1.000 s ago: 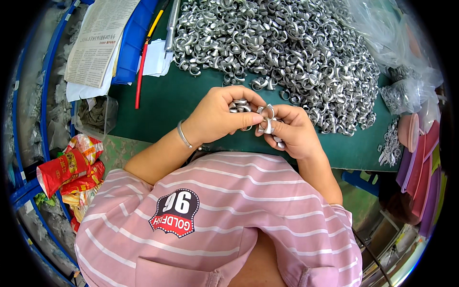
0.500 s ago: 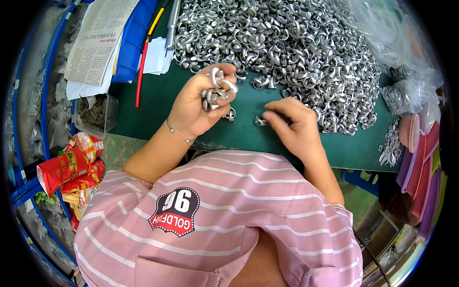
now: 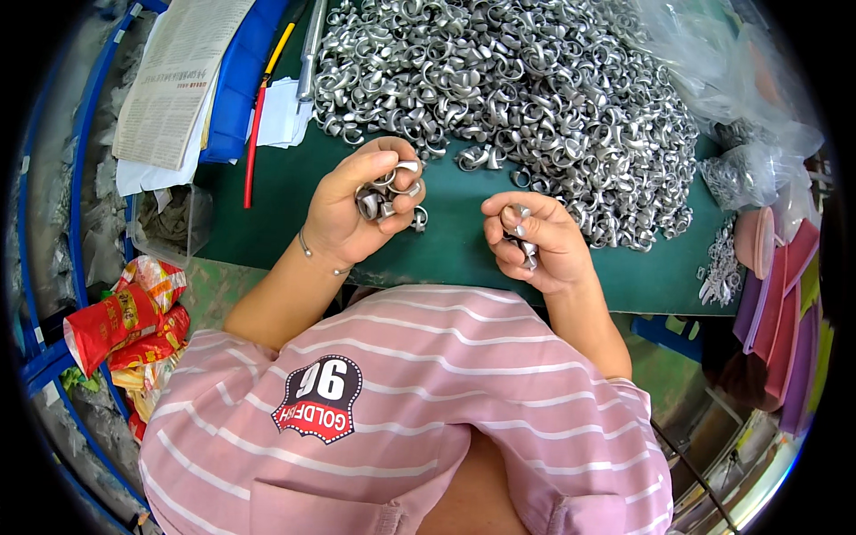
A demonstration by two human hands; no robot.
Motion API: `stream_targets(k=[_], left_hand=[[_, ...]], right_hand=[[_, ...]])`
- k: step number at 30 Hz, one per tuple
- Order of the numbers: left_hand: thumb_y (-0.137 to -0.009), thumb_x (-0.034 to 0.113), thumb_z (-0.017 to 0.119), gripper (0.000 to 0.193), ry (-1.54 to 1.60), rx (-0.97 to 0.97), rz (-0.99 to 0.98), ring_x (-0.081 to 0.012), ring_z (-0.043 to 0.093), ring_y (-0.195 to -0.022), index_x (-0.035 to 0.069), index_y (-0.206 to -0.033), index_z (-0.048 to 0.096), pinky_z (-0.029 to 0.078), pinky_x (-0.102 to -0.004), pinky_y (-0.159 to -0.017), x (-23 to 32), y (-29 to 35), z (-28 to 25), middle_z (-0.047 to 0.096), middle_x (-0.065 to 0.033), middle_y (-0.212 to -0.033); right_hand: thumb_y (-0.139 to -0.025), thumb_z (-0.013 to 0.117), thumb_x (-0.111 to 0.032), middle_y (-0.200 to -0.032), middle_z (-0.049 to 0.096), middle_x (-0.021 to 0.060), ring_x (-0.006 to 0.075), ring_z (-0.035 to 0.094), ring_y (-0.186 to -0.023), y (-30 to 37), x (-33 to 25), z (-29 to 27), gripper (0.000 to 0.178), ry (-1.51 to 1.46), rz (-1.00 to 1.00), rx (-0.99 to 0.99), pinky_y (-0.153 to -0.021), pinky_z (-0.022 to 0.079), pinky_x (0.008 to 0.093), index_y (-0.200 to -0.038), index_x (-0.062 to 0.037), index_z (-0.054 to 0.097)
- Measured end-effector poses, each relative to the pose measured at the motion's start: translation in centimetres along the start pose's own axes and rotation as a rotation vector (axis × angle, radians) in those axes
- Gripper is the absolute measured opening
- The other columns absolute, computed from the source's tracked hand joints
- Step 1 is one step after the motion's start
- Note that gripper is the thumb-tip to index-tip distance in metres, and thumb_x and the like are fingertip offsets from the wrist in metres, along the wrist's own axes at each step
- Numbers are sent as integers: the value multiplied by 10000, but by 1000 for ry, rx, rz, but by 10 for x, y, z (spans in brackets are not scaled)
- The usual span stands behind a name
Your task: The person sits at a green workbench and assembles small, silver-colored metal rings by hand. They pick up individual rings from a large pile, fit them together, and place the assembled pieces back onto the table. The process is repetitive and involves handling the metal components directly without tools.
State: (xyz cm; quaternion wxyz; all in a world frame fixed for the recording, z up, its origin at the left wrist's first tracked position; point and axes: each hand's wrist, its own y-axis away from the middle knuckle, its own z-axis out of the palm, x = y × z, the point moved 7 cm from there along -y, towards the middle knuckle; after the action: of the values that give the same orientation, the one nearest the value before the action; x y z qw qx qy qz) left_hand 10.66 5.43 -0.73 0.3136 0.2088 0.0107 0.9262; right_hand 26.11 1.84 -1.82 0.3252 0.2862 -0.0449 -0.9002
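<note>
Several silver metal rings [image 3: 376, 203] sit in my left hand [image 3: 349, 198], its fingers curled round them. My right hand [image 3: 546, 239], raised a little above the table's front part, closes on a few small silver rings [image 3: 522, 234] between thumb and fingers. A large heap of silver rings [image 3: 526, 89] covers the back of the green table [image 3: 446, 254]. Just in front of the heap lie a few loose rings [image 3: 480, 158]. One more ring [image 3: 419, 219] rests on the table beside my left fingers.
At the left are a blue bin [image 3: 234, 89] with newspaper [image 3: 174, 80] on it, a red-and-yellow tool [image 3: 256, 134], a metal rod [image 3: 311, 53] and a clear plastic tub [image 3: 192, 227]. Clear bags [image 3: 744, 174] and a pile of small silver parts [image 3: 720, 267] lie right.
My right hand has picked up the rings that lay on the table near it and lifted them, turning its palm inward. My left hand has dropped slightly and loosened round its rings.
</note>
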Motion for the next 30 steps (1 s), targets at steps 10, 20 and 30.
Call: stream_targets(k=[10,20,30], left_hand=[[-767,41,598,25,-1036,38,637,-175,556,-726,39,-750,579,454,-269,-622,16,-14,64,563,-90,-902],[-696,-21,640,164,-1509,-28,1074,-228,563,-888,41,-845,608,440,-345,-818,18,-3,114,575,-121,-956],[-756,-47,603,76,-1293,273,931,-175,572,-769,-28,-829,596,454,-267,-701,46,27,59,594,-103,-856]], right_hand=[[-866,430,-275,-1051,604,157,283,617,-915,-15,-1,11,418,-231,-18,110,-476,509,294,-1148,14,538],[-877,458,-283,-1012,569,102,249,571,-870,-25,-44,27,277,-516,-216,179,-720,511,373,-1046,-78,536],[-850,512,-249,-916,572,47,230,535,-780,-33,-376,-8,238,400,-929,711,-791,392,538,-1051,-125,547]])
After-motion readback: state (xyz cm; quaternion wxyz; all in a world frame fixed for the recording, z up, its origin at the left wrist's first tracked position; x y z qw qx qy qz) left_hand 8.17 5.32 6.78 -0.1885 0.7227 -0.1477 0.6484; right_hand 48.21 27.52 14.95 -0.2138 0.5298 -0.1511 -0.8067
